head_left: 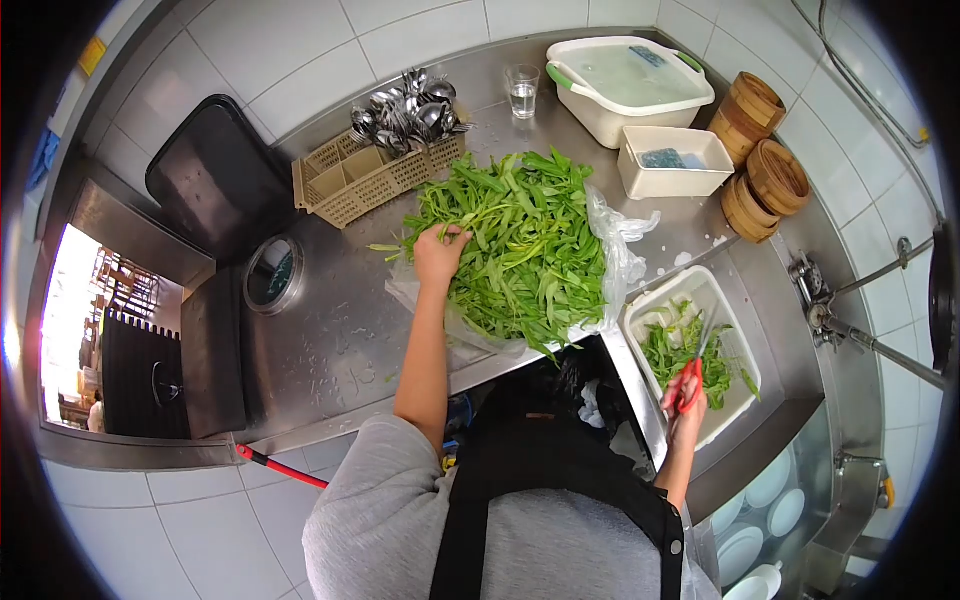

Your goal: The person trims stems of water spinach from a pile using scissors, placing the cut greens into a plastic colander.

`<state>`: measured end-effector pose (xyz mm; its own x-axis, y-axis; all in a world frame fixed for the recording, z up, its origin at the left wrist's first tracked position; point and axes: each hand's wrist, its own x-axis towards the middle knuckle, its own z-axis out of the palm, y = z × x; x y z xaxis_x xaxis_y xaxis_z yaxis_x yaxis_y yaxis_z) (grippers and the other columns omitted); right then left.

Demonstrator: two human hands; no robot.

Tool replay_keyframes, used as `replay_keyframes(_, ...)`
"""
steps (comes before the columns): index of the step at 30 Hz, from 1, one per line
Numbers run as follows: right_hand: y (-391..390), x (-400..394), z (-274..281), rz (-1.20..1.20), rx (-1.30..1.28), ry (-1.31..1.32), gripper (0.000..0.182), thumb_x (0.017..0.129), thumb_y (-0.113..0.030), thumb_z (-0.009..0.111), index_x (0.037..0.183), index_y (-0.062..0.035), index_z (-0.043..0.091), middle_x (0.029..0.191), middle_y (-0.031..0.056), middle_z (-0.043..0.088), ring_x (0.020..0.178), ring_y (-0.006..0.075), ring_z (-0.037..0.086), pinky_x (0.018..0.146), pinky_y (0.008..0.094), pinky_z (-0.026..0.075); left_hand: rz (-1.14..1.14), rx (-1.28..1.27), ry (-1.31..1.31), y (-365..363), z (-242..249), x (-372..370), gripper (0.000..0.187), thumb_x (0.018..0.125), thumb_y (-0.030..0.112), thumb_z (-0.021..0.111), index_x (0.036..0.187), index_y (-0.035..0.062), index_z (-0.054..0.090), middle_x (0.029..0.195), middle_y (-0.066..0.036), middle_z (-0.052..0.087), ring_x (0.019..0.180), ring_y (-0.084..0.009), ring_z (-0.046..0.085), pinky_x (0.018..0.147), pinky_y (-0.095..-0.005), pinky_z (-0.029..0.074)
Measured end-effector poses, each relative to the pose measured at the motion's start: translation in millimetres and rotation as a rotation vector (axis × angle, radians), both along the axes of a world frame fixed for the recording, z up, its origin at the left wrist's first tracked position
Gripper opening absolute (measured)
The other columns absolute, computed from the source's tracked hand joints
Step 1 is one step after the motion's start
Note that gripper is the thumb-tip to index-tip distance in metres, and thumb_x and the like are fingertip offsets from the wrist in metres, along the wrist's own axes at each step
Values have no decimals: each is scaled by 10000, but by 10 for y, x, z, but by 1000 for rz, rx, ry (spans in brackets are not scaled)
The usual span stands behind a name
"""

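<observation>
The left hand (438, 254) reaches into the big pile of green leafy stalks (520, 245) on the steel counter (320, 340), its fingers closed on some stems. The right hand (685, 400) grasps red-handled scissors (692, 375) above the white rectangular plastic tub (690, 290), which contains cut greens.
</observation>
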<state>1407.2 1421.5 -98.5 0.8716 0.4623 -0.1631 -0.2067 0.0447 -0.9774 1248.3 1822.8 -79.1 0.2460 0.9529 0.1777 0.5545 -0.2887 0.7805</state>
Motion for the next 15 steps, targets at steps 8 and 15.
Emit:
replay_keyframes(8,424,-282,564,440,140,-105,452,794,-440,581,815,8,530,592,12,503,487,81,474,453,193,327,-166,88,-433,-441,862,148,200,659,93,723,779,-26,616,625,-7,530,518,-73,351,481,-217,325)
replay_keyframes(15,471,-445,911,559,298,-46,364,821,-356,553,845,6,532,572,34,518,491,82,483,460,191,334,-475,170,-480,-1077,1021,717,197,653,70,727,764,-37,604,661,-18,542,509,-64,373,471,-208,310)
